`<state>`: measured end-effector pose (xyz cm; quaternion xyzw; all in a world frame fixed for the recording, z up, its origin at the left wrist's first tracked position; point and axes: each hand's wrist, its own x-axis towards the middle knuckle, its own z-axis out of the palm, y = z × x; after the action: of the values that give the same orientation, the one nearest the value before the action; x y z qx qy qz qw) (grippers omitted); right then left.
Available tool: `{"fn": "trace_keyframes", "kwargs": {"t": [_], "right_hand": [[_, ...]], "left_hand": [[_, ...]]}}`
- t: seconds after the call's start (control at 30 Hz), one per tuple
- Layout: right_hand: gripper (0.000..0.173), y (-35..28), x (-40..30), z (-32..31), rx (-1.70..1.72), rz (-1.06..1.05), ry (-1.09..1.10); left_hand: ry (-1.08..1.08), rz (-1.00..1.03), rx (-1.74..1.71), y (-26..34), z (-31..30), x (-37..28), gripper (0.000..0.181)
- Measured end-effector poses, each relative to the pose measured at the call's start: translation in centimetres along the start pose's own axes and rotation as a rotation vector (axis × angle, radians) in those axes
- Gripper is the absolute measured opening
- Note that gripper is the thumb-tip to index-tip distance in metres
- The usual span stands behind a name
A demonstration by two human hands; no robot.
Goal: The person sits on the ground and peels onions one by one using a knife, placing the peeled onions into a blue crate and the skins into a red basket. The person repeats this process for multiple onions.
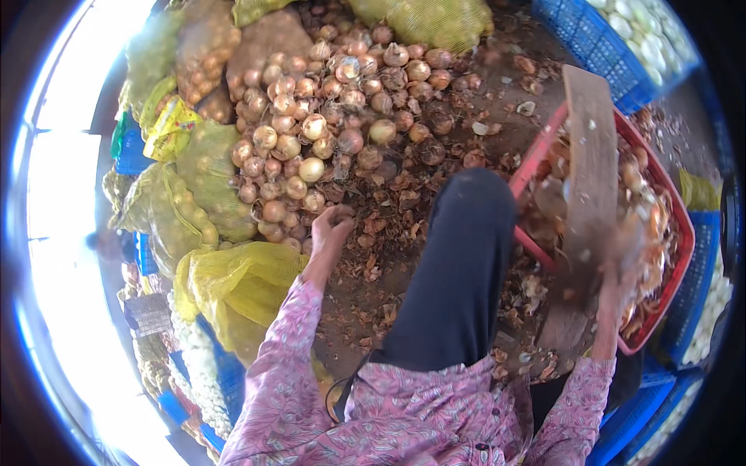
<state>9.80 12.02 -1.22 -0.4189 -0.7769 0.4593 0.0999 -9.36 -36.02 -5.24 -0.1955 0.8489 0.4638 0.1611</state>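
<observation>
My left hand (332,224) is at the near edge of a heap of unpeeled onions (312,125), its fingers curled. Whether anything is inside them is hidden. Under that hand, dry brown onion skins (379,215) cover the ground. To my right, a wooden board (591,145) lies across a red plastic crate (679,233) that holds onions and loose skins. My right hand (620,256) is a blur beside the near part of the board, over the crate. What it holds cannot be made out.
Yellow mesh sacks of onions (213,169) line the left side, with a slack yellow mesh sack (239,279) near my left forearm. Another full sack (431,23) lies behind the heap. Blue crates (606,52) of pale peeled onions stand at right. My bent knee (475,198) rises between both hands.
</observation>
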Motion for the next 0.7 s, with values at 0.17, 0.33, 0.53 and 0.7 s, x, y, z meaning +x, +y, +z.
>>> {"fn": "trace_keyframes", "kwargs": {"t": [0.17, 0.33, 0.53, 0.7], "right_hand": [[0.013, 0.3, 0.8, 0.7, -0.194, -0.011, 0.007], [0.015, 0.5, 0.4, 1.4, -0.127, 0.029, 0.072], [0.015, 1.8, -0.6, 0.5, -0.388, 0.024, 0.042], [0.020, -3.6, 1.8, 2.1, -0.481, -0.445, -0.209]], "left_hand": [[0.067, 0.360, 0.410, 2.5, 9.6, 16.2, 0.042], [0.037, 0.333, 0.795, 2.4, 14.4, 23.1, 0.059], [-0.017, 0.509, 0.114, 5.8, 14.3, 18.3, 0.067], [-0.434, 0.181, -1.004, 13.0, 9.3, 11.4, 0.071]]}}
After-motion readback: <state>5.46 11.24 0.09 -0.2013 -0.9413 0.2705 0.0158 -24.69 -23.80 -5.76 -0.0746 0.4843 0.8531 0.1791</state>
